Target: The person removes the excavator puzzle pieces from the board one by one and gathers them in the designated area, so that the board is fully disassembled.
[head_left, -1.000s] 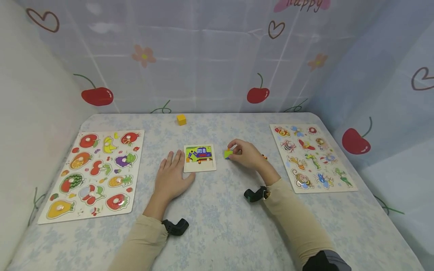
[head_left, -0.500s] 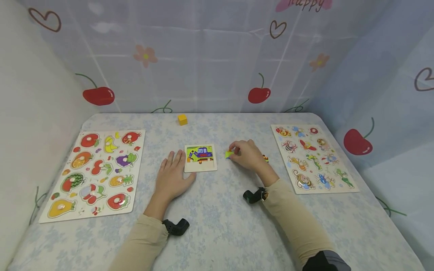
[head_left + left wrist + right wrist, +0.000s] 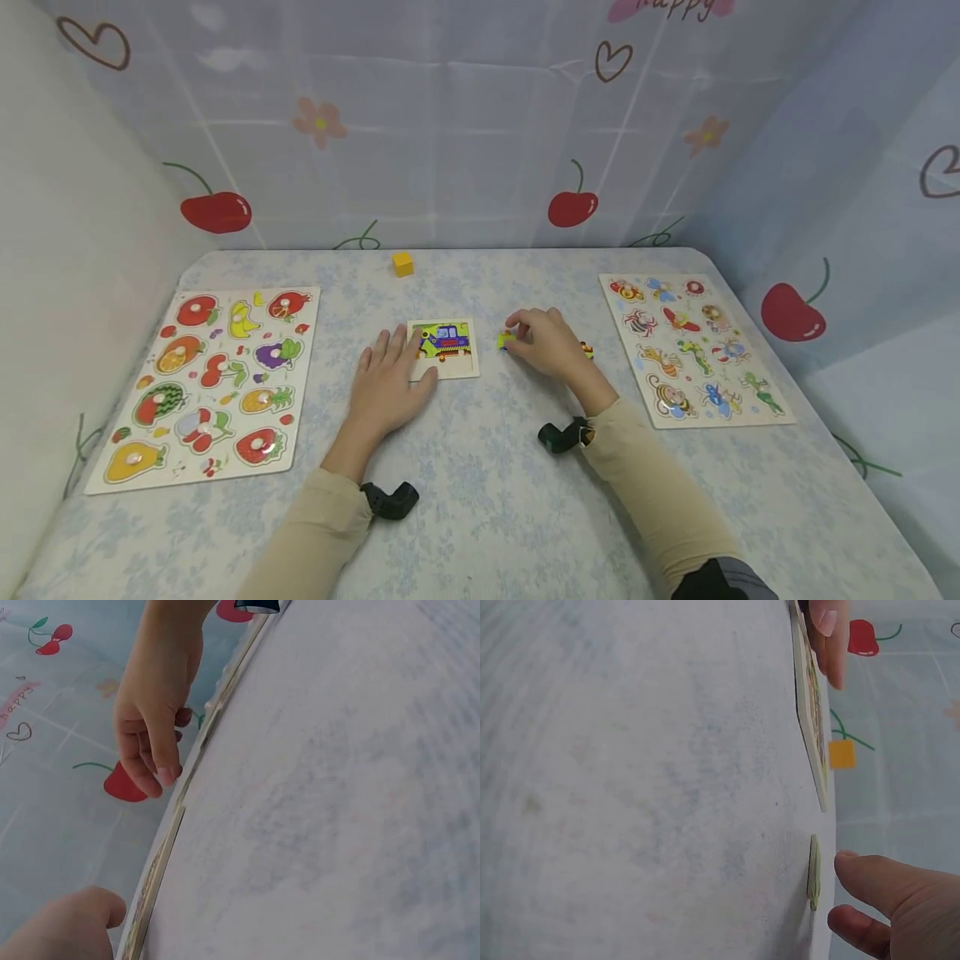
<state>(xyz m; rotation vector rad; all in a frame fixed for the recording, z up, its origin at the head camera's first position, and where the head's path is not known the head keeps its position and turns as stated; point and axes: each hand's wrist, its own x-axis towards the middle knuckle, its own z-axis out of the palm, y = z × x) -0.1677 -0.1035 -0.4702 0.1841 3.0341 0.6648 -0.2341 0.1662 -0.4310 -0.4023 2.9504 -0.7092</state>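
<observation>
My left hand (image 3: 388, 379) lies with its fingers straight at the left side of a small square puzzle board (image 3: 463, 368), fingertips overlapping its printed digger picture. Just right of the board, a small green puzzle piece (image 3: 502, 342) lies on the table. My right hand (image 3: 551, 346) hovers over that piece, fingers loosely bent. In the right wrist view, thumb and finger are spread apart a little above the flat piece (image 3: 814, 871), holding nothing. Partly hidden behind the right hand is a red and yellow piece (image 3: 588, 352).
A fruit puzzle board (image 3: 296, 433) lies on the left, an insect and animal puzzle board (image 3: 633, 367) on the right. A yellow cube (image 3: 402, 265) sits near the far edge of the table (image 3: 480, 508). A printed curtain (image 3: 450, 150) stands behind.
My left hand has slid slightly right, so its fingertips now cover the left part of the digger picture. The right hand stays almost still over the green piece.
</observation>
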